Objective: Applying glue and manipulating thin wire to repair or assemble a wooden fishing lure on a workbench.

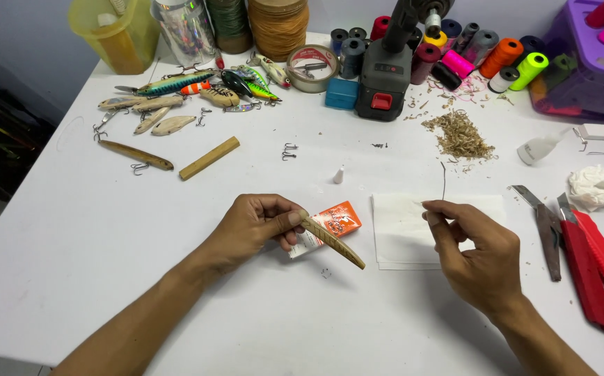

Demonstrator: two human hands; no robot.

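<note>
- the left hand (257, 226) holds a slim carved wooden lure body (333, 243) by one end, fingers closed round it between thumb and forefinger, so the long tapered rest juts out toward the right, free to be worked on.
- the right hand (479, 254) pinches a thin dark wire (443, 182) between thumb and fingertips; the wire stands nearly upright above the hand, its lower end hidden in the pinch.
- the two hands are apart, with the lure's far tip pointing at the gap between them, low over the white counter (107, 244).
- just behind the lure body lies a small orange and white tube (328, 224), partly covered by it, and its white cap (339, 175) stands further back.
- a folded white paper towel (403, 230) lies flat under the right hand, likely to keep the surface clean.
- well back on the left are other lures (191, 87), some painted and some bare wood, with loose treble hooks (289, 151).
- a cordless drill (389, 66) stands by a heap of wood shavings (458, 136); red-handled pliers (591, 268) lie at the right edge.
</note>
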